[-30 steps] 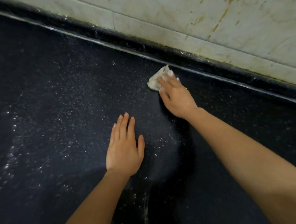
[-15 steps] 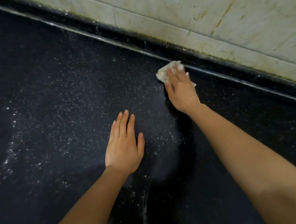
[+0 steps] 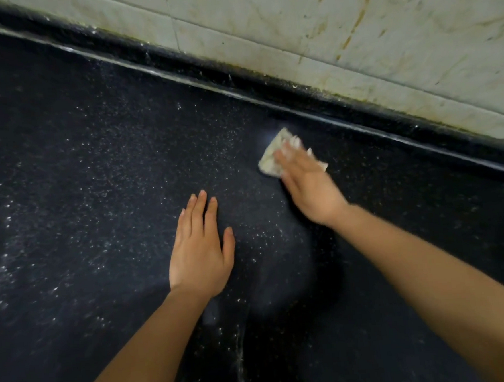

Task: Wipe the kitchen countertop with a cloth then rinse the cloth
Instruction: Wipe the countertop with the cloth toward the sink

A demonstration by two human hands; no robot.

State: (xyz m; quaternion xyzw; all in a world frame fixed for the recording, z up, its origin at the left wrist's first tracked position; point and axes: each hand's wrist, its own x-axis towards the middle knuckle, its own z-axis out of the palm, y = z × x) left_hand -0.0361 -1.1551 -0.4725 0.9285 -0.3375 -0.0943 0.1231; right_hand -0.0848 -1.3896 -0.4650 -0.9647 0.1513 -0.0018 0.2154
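While L hand (image 3: 200, 254) rests on counter (image 3: 79, 173), R hand (image 3: 310, 186) presses cloth (image 3: 272, 159).

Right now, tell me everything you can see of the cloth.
The cloth is small, pale off-white, soft-looking and crumpled flat, motion-blurred. It lies on the dark speckled countertop, short of the raised back edge. The right hand presses on it with flat fingers, covering its middle; corners show on either side.

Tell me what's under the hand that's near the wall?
A pale cloth lies under the right hand, pressed flat on the dark countertop. Its edges poke out. The hand covers its middle, and whatever lies beneath the cloth cannot be seen.
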